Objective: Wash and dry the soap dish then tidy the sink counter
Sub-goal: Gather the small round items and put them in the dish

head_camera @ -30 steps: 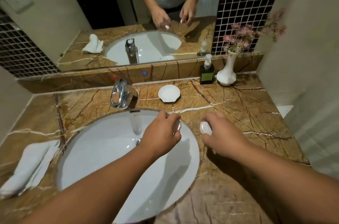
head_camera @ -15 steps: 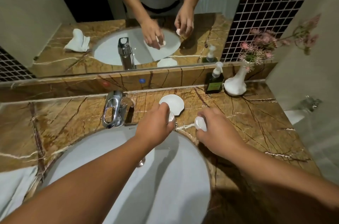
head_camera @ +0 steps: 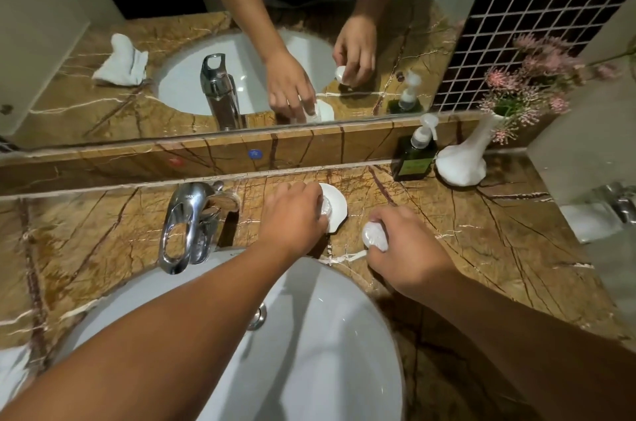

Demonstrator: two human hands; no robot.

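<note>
A white shell-shaped soap dish (head_camera: 336, 204) lies on the brown marble counter (head_camera: 481, 241) behind the sink basin (head_camera: 327, 345). My left hand (head_camera: 292, 219) is over the dish's left side, fingers closed on a small wrapped white soap (head_camera: 325, 207) that rests on or just above the dish. To the right of the dish, my right hand (head_camera: 402, 248) holds another small wrapped white soap (head_camera: 374, 236) above the counter. The dish's left part is hidden by my left hand.
A chrome tap (head_camera: 187, 224) stands behind the basin at left. A dark green pump bottle (head_camera: 414, 157) and a white vase (head_camera: 463, 162) with pink flowers sit at the back right. A white towel's corner (head_camera: 10, 372) shows at far left. A mirror runs behind.
My left hand has moved forward from above the basin to the soap dish, carrying its soap. The right hand has followed forward a little with its soap. The camera has leaned closer.
</note>
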